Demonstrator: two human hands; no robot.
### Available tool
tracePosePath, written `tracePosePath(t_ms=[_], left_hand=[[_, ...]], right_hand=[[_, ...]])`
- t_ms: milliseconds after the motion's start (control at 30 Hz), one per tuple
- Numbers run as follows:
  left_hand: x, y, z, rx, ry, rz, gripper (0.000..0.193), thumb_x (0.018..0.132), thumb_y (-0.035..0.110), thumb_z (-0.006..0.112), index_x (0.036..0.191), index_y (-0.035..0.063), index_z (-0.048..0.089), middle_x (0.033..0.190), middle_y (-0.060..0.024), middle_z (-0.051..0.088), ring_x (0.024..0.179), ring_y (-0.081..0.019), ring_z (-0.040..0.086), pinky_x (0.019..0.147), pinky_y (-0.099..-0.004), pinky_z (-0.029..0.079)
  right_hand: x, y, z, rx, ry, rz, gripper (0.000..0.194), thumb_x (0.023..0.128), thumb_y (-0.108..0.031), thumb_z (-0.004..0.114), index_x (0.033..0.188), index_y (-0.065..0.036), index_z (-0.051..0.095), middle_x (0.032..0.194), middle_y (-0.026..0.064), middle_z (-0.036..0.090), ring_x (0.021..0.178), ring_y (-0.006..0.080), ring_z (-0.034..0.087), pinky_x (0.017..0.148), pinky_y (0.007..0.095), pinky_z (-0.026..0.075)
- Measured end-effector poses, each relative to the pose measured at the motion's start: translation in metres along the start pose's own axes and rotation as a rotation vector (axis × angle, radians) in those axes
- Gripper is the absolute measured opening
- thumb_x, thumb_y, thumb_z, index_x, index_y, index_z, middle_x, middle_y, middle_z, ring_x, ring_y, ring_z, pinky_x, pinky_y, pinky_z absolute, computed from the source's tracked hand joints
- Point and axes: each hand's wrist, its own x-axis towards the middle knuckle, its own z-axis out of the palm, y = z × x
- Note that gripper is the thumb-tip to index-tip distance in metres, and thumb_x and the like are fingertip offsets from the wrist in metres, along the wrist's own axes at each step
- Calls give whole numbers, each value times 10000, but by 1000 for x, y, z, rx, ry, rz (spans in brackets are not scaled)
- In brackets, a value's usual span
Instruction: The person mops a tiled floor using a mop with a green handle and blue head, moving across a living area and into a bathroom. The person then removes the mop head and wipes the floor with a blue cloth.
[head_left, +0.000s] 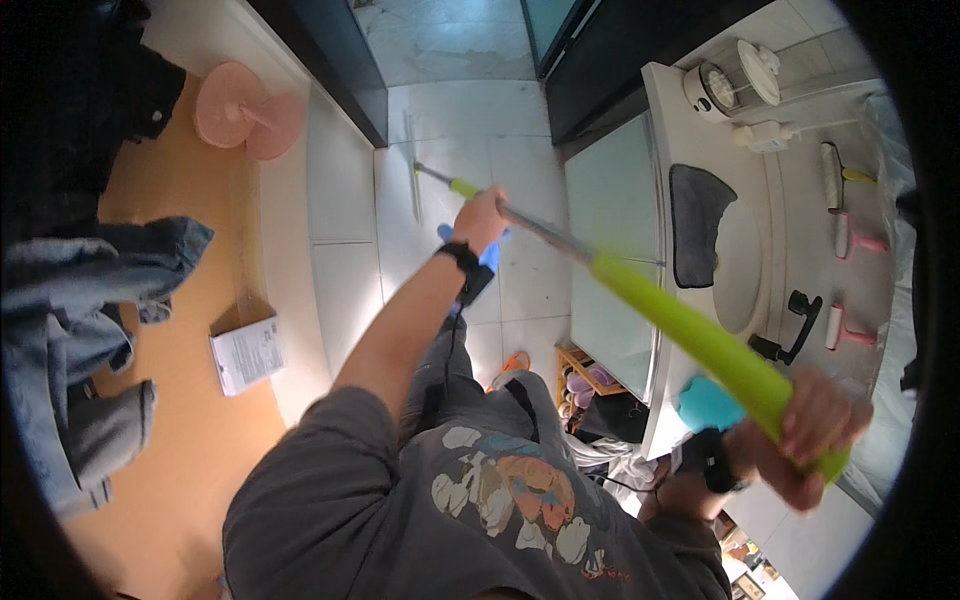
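My left hand (482, 217) is closed around the metal pole of a floor squeegee or mop, just below its short green collar. Up at the right, my right hand (814, 442) grips the end of the tool's long green handle (690, 341). The pole slants across my body, and its thin, blurred head (416, 184) lies low over the tiled floor (525, 255), left of the doorway. Whether the head touches the tiles I cannot tell. Blue footwear shows partly beneath my left hand, and an orange slipper (516, 361) is on my other foot.
At right stands a washbasin counter (664, 420) with a grey cloth (694, 225), a teal item (709, 405) and a white appliance (712, 94). Below is a wooden shoe rack (566, 375). On the left, an orange-brown surface (187, 435) holds jeans (45, 360), a box (249, 355) and a pink object (229, 105).
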Motion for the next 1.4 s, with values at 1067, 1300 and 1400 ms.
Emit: tracePosePath(t_ms=[1067,1300,1400], left_hand=[[156,-49,-46,-116,165,81,243,791,264,666,969,114,597,912,-169,676,903,-366,639,785,-438,496],[178,-47,-53,122,-41,165,159,888,189,563,1045,168,584,923,-162,675,911,-392,631,751,-449,497],[102,-23,-35,47,-113,140,277,826,225,693,1064,155,569,816,-98,646,756,-245,641,702,-358,506]], right_hand=[[103,122,30,215,-594,-29,420,725,-327,823,855,-134,473,692,-39,606,592,87,590,699,255,487],[39,101,63,62,-235,207,377,739,-127,779,952,-80,472,664,46,649,594,183,656,588,369,556],[14,32,47,182,-358,184,207,741,-44,762,770,-55,558,787,160,707,705,246,707,750,366,572]])
